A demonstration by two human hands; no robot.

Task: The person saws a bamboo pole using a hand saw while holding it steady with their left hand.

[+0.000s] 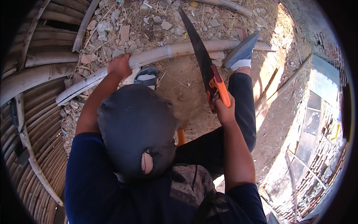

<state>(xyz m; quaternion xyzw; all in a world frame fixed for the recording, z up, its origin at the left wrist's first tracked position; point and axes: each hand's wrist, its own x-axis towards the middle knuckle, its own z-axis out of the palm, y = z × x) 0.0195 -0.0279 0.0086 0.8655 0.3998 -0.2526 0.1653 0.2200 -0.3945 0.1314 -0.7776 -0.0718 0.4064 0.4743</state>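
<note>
A long, pale bamboo pole lies across the ground in front of me, with a dark line along part of it. My left hand is closed over the pole, left of its middle. In my right hand is a handsaw, gripped by its orange handle with the dark blade pointing away. The blade crosses over the pole in the picture; I cannot tell whether it touches. My right foot, in a grey-blue shoe, rests at the pole's right part. A dark rounded shape, apparently my bent left knee, hides the ground below.
Stones, broken brick and straw cover the far ground. A slatted bamboo structure stands along the left. Another pole lies at the far edge. A brick wall with leaning panels runs along the right.
</note>
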